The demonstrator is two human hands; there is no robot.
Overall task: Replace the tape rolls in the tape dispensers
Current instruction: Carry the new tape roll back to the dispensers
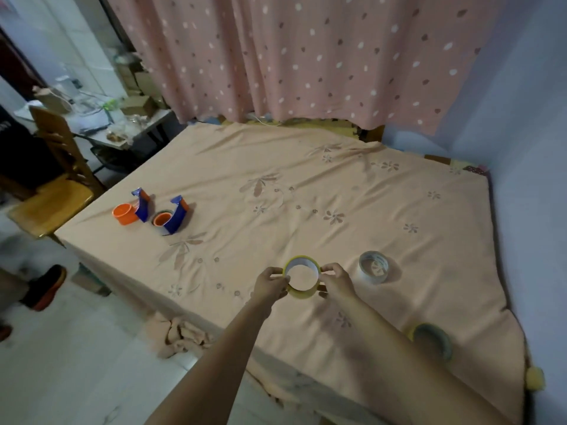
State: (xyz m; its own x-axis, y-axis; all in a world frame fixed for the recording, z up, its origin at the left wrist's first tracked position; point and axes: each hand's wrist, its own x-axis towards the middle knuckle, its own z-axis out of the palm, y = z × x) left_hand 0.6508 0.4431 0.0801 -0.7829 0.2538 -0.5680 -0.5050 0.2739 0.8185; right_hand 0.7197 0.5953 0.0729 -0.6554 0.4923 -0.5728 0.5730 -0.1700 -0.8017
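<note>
A wrinkled peach bedsheet [306, 185] with faded flower prints covers the bed. Three tape rolls are in sight: a yellow tape roll [302, 277] with a wide hollow core, a clear tape roll [373, 267] lying flat just to its right, and a greenish tape roll [432, 340] nearer the bed's front edge. Two blue tape dispensers sit well off to the left, the far dispenser [142, 205] and the near dispenser [176, 214], each with an orange plastic hub. The left hand [271, 283] and right hand [337, 282] pinch the yellow ring from opposite sides, fingers narrowly curled, holding it above the sheet.
</note>
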